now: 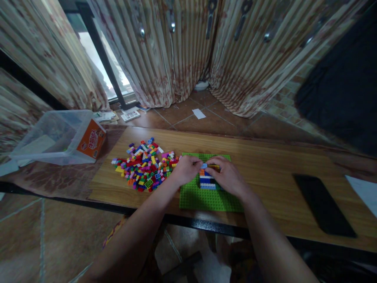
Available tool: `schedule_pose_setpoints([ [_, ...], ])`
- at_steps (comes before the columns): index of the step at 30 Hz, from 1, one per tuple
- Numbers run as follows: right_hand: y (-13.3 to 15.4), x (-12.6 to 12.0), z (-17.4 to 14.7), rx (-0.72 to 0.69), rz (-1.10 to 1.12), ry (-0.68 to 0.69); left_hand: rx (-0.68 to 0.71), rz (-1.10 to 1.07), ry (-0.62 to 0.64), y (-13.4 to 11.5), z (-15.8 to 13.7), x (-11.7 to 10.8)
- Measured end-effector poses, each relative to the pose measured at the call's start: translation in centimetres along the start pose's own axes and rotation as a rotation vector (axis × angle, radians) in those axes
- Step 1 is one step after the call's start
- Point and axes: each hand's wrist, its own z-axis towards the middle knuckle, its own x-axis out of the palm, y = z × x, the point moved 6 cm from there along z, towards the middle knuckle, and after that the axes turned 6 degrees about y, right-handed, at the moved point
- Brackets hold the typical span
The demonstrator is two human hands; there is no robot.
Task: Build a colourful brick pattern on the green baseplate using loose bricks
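A small light blue toy brick sits between the fingertips of both hands, above a low stack of bricks. My left hand comes from the left with its fingers closed at the brick. From the other side, my right hand curls its thumb and fingers in against it. The brick stack shows white, dark blue and orange layers, and the right hand covers part of it. Yellow pieces show beside the right fingers. Beneath the stack lies a green studded baseplate.
A loose heap of many-coloured bricks lies left of the baseplate on the wooden table. A clear plastic box with an orange label stands farther left. A black flat object and white paper lie at the right.
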Motion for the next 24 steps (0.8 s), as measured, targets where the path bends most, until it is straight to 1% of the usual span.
schedule_pose_setpoints([
  [3, 0.1, 0.0, 0.0, -0.011, 0.011, 0.003, 0.007, 0.014, -0.004, -0.3, -0.2, -0.1],
  [7, 0.1, 0.1, 0.1, -0.013, 0.039, -0.031, -0.005, 0.024, -0.002, -0.5, -0.3, -0.2],
  [10, -0.2, 0.3, 0.2, 0.012, 0.087, -0.057, -0.011, 0.011, -0.007, -0.4, -0.4, -0.2],
  [15, -0.9, 0.6, 0.3, 0.074, 0.191, -0.091, -0.011, -0.052, -0.051, -0.1, -0.1, -0.2],
  [20, -1.1, 0.7, 0.3, 0.110, 0.219, -0.100, -0.023, -0.079, -0.072, 0.3, 0.1, -0.1],
  [24, -1.2, 0.9, 0.4, 0.110, 0.224, -0.097, -0.039, -0.075, -0.089, 0.2, 0.1, -0.1],
])
